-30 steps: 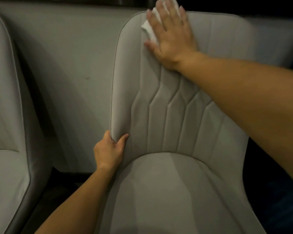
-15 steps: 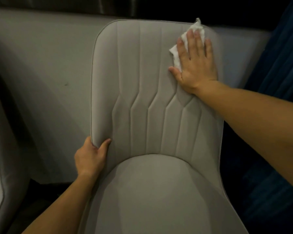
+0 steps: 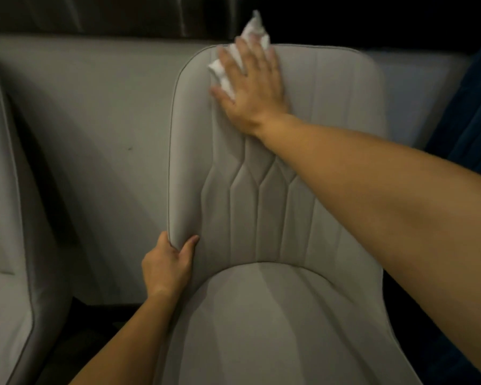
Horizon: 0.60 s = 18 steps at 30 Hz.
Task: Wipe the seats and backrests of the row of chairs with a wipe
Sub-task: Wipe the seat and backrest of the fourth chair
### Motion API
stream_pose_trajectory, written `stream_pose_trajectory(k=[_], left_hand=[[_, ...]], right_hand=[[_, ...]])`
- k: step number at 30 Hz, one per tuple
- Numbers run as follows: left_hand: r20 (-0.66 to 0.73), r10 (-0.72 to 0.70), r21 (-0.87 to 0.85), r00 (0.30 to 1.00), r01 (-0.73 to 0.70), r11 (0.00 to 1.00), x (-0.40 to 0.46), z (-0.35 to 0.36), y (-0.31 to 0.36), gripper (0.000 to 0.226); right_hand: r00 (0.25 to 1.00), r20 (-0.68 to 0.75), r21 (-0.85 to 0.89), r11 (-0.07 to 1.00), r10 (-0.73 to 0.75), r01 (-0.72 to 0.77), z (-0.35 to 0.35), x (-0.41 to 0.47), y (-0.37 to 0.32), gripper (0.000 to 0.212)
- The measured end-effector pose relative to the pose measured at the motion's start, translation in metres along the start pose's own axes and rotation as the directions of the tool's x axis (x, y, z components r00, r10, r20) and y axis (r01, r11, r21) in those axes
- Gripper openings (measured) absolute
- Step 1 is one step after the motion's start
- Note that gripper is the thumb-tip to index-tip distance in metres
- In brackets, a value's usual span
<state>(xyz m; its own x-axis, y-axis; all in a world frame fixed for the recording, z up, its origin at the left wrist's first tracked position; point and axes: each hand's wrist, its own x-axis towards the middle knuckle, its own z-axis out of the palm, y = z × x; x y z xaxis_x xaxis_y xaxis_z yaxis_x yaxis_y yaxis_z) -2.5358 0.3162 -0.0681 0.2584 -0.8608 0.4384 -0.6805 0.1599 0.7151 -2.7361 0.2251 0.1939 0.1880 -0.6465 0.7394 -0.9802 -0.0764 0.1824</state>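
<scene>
Wiping the top of a chair back

Nearest, at 6 o'clock, was the seat, not being wiped just then. At 8 o'clock the left hand curled round the side edge of the chair back, most likely to keep the chair from sliding. Farther up, at 12 o'clock, the right hand lay flat with straight fingers, pressing the white wipe on the top edge. Another chair sat at 9 o'clock.
</scene>
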Motion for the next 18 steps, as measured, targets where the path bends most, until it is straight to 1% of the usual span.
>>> stream_pose_trajectory(k=[2, 4, 7, 8, 9, 11, 13, 18], left_hand=[[-0.001, -0.008, 0.006, 1.000, 0.008, 1.000, 0.000, 0.000, 0.002, 0.044], [-0.005, 0.002, 0.004, 1.000, -0.002, 1.000, 0.000, -0.001, 0.002, 0.044], [-0.008, 0.000, -0.002, 1.000, 0.000, 1.000, 0.001, -0.002, 0.002, 0.044], [-0.006, -0.004, -0.003, 1.000, 0.004, 1.000, 0.001, -0.001, 0.002, 0.043], [-0.005, -0.007, -0.008, 1.000, 0.007, 1.000, 0.001, -0.001, 0.002, 0.043], [-0.005, -0.006, -0.020, 1.000, 0.005, 1.000, 0.000, -0.002, 0.002, 0.042], [-0.005, 0.001, -0.022, 1.000, -0.001, 1.000, 0.001, -0.001, 0.001, 0.042], [-0.005, 0.025, -0.008, 1.000, -0.025, 1.000, 0.001, 0.000, 0.001, 0.041]], right_hand=[[0.996, 0.037, -0.001, 0.997, -0.079, 0.079, -0.003, 0.011, -0.020, 0.078], [0.988, 0.062, -0.013, 0.990, -0.139, 0.140, -0.004, 0.016, -0.026, 0.077], [0.972, 0.098, -0.105, 0.969, -0.215, 0.224, -0.007, 0.012, 0.000, 0.074], [0.976, 0.099, -0.139, 0.968, -0.195, 0.207, -0.008, 0.008, 0.014, 0.075], [0.986, 0.090, -0.162, 0.975, -0.138, 0.151, -0.009, 0.003, 0.030, 0.075], [0.998, 0.054, -0.176, 0.984, 0.027, -0.017, -0.010, -0.015, 0.064, 0.078], [0.989, 0.026, -0.196, 0.971, 0.144, -0.136, -0.012, -0.039, 0.093, 0.080], [0.965, -0.033, -0.198, 0.944, 0.261, -0.263, -0.011, -0.084, 0.129, 0.079]])
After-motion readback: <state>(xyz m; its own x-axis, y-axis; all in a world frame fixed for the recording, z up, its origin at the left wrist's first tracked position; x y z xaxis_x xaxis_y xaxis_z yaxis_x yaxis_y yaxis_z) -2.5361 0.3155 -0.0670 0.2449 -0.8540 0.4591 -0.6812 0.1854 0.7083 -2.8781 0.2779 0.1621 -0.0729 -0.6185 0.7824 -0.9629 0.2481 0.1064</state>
